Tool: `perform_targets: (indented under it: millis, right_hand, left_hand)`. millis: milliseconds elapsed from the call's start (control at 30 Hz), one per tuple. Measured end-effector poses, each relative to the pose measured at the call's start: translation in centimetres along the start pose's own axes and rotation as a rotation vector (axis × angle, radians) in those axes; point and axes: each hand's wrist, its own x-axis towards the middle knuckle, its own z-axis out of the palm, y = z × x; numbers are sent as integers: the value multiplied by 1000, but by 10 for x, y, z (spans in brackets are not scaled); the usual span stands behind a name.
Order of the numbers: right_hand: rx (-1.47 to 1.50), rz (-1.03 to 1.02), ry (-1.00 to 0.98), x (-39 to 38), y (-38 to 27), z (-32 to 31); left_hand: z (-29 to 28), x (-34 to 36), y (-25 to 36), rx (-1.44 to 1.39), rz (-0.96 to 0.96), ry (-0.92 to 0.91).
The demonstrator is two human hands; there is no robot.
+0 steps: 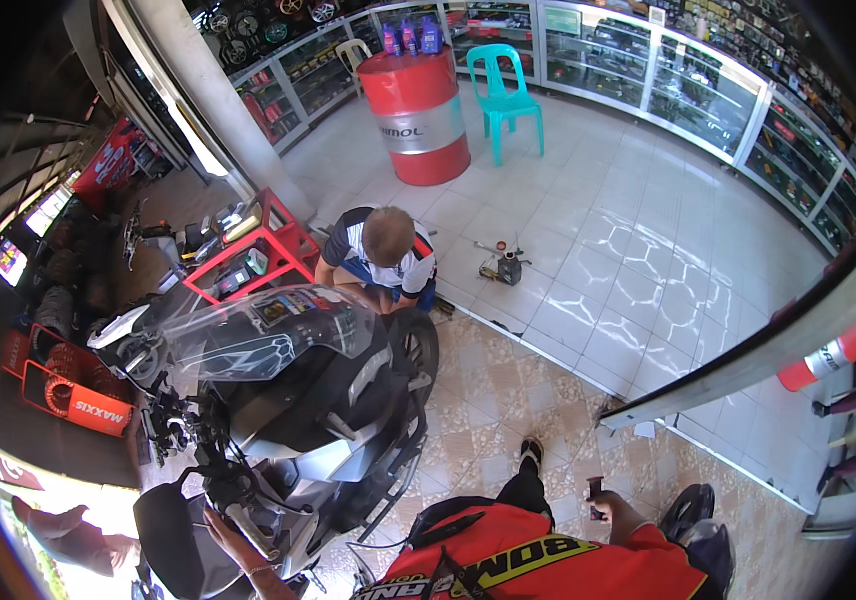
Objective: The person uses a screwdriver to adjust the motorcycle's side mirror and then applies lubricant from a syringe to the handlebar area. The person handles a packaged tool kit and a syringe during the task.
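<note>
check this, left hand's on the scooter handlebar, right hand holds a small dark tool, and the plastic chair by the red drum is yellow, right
Not quite: in the head view the plastic chair beside the red drum is teal, not yellow. The left hand is at the scooter handlebar, and the right hand holds a small dark tool.

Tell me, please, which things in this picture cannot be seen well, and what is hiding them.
- Left hand, head view: on the motorcycle handlebar; its fingers lie behind the grip, so the hold cannot be judged.
- Right hand: closed on a small dark object, too small to identify.
- Front wheel: mostly hidden by the fairing and the crouching person.
- Small parts on the tiles: too small to tell.
</note>
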Motion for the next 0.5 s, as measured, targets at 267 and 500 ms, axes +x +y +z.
perform_targets:
  millis: [267,500]
  right_hand:
    - [-528,-592,159,46,-269,-152]
    - [-90,-939,94,-64,-470,-239]
  left_hand:
    - [15,-84,-31,-438,-258,66]
    - [106,-149,28,-341,-734,115]
